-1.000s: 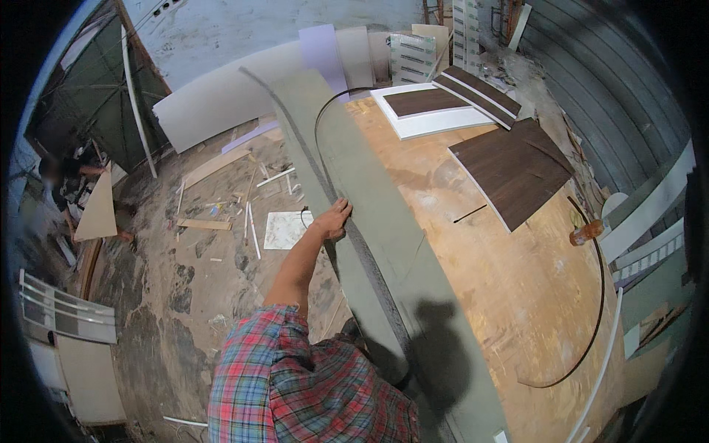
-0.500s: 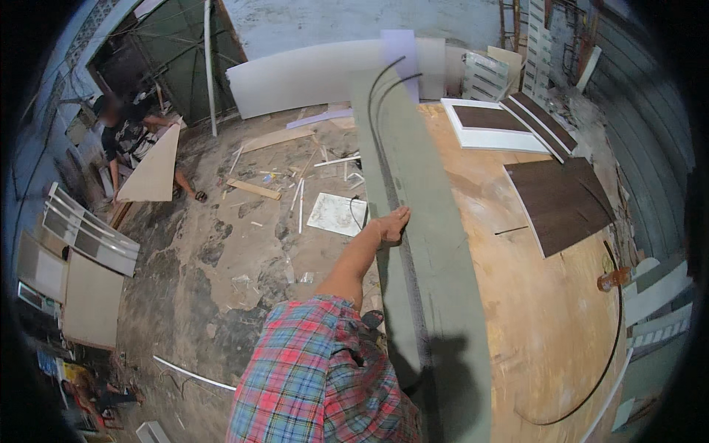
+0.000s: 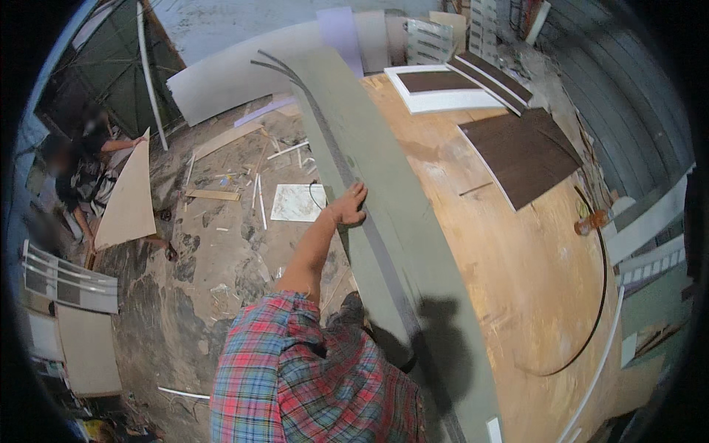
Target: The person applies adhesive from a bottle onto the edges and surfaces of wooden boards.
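Note:
My left hand (image 3: 346, 206) rests palm down at the left edge of a long grey-green board (image 3: 410, 221). Its fingers are stretched out and the thumb is apart. Beneath and beside the hand, long thin dark strips (image 3: 380, 255) run along the board, close together. At the far end the strips split into two curved tips that stick out past the board's left edge. My left arm is in a plaid sleeve (image 3: 277, 347). A small white piece (image 3: 494, 430) shows on the board at the lower edge. My right hand is out of sight.
Right of the board spreads a wooden work surface (image 3: 450, 273) with dark brown panels (image 3: 521, 159), a bottle (image 3: 592, 222) and a curved black strip (image 3: 602, 295). Scraps and a white square panel (image 3: 298, 202) lie on the floor. At left, a person holds a beige panel (image 3: 129, 196).
The view has turned right. Against the board, the strips' far tips have swung left, past its edge. My left hand stays flat near the same spot. The person's beige panel stands more upright.

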The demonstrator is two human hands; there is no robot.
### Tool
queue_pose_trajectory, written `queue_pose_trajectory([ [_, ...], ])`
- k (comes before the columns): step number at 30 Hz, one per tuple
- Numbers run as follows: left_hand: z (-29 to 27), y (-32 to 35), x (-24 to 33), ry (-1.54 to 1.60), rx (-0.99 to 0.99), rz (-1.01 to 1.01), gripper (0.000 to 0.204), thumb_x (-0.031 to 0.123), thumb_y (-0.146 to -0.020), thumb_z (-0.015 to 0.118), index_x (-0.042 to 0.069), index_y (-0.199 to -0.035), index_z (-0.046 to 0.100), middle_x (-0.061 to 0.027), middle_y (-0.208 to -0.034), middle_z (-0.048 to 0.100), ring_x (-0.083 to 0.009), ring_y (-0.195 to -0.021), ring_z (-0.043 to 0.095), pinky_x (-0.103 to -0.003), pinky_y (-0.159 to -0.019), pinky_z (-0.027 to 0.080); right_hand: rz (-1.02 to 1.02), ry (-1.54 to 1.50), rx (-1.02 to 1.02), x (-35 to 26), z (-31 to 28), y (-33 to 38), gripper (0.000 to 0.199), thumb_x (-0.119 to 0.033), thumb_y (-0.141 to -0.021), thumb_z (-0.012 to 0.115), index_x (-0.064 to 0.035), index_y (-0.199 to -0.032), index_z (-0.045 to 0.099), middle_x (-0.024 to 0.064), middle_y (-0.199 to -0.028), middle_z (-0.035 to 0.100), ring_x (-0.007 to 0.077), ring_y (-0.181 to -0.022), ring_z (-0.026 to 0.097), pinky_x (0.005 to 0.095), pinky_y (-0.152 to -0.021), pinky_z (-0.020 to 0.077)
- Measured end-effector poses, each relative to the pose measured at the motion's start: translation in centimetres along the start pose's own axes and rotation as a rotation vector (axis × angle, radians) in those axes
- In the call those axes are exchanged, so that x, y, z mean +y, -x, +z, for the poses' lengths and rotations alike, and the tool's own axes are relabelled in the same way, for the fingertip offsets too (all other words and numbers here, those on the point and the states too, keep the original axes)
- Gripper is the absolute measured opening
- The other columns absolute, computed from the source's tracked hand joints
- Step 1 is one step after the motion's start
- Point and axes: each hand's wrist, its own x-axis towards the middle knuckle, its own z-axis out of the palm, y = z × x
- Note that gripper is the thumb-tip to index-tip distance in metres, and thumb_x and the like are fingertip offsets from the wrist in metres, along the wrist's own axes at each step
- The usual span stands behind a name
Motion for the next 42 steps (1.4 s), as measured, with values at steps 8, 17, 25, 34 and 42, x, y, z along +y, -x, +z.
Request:
queue_pose_trajectory([
  [8,-0.8,0.1,0.2,0.12,0.061,-0.087,0.098,0.041,-0.076,0.069,-0.004,-0.151,0.025,-0.0292,-0.16,0.012,-0.0435,-0.149,0.012,-0.045,-0.121,0.019,0.153,-0.057,0.138,7.8,5.1,3.4,0.088,-0.057,-0.09,0.06,0.007,-0.145,0.036,0.0344,-0.13,0.051,0.0455,-0.115,0.055,0.0527,-0.093,0.0476],
  [17,-0.5,0.4,1.4,0.088,0.162,-0.259,0.095,0.046,-0.077,0.069,0.001,-0.151,0.03,-0.0258,-0.16,0.016,-0.0409,-0.149,0.012,-0.045,-0.121,0.019,0.431,0.058,0.222,12.7,10.0,1.2,0.085,-0.061,-0.091,0.056,0.0019,-0.145,0.039,0.0299,-0.147,0.038,0.0451,-0.139,0.033,0.0521,-0.111,0.0335],
  [25,-1.5,0.9,3.1,-0.063,0.139,-0.316,0.081,0.047,-0.077,0.065,0.016,-0.149,0.04,-0.0239,-0.159,0.022,-0.0409,-0.149,0.017,-0.06,-0.118,0.016,0.203,-0.017,0.178,8.1,8.5,3.4,0.069,-0.053,-0.09,0.065,0.0068,-0.122,0.054,0.0228,-0.097,0.061,0.0397,-0.085,0.061,0.0499,-0.076,0.0512],
  [34,-1.5,-2.7,4.6,-0.068,0.082,-0.315,0.084,0.057,-0.081,0.063,0.014,-0.148,0.039,-0.0181,-0.16,0.024,-0.036,-0.149,0.018,-0.058,-0.118,0.015,0.572,0.11,0.626,5.6,11.4,5.0,0.063,-0.051,-0.089,0.063,-0.0022,-0.129,0.059,0.0224,-0.126,0.058,0.0398,-0.113,0.054,0.0475,-0.097,0.0444],
  [42,2.0,-3.6,-1.9,0.07,-0.028,-0.09,0.075,0.049,-0.096,0.053,-0.005,-0.146,0.035,-0.029,-0.147,0.041,-0.0406,-0.136,0.042,-0.047,-0.112,0.034,0.604,-0.035,0.192,1.6,4.6,8.1,0.088,-0.059,-0.087,0.063,-0.0039,-0.149,0.037,0.0235,-0.155,0.032,0.0372,-0.145,0.029,0.0483,-0.117,0.0246],
])
